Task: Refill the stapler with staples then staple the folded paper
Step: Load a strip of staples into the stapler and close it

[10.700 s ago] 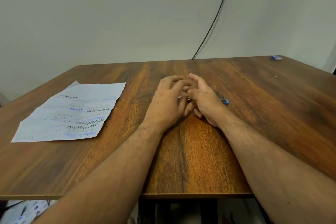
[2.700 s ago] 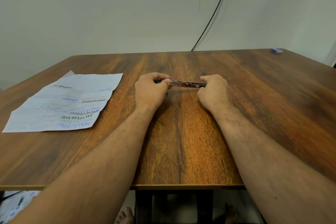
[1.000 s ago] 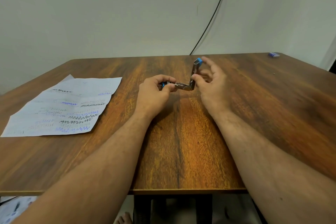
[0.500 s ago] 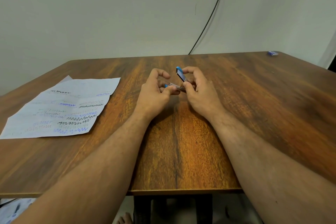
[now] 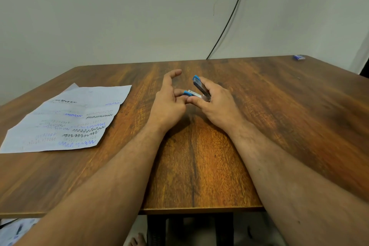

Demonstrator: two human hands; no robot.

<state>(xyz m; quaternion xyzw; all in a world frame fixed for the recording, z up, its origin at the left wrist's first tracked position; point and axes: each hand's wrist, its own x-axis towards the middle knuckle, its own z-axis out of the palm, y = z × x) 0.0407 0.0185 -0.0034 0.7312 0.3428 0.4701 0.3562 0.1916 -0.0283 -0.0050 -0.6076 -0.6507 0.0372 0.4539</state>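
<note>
While my right hand (image 5: 215,104) pinches the stapler (image 5: 199,91) hinged open mid-table (image 5: 279,126), my left hand (image 5: 168,102) is spread beside it. Paper (image 5: 67,120) lies near the left edge.

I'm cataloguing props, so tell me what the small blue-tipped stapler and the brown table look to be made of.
Small blue-tipped stapler: shiny silver arms that glint, apparently metal, with matte blue ends, probably plastic. It is hinged open in the right hand.
Brown table: streaked wood grain with a soft sheen; solid wood or printed laminate cannot be told.
</note>
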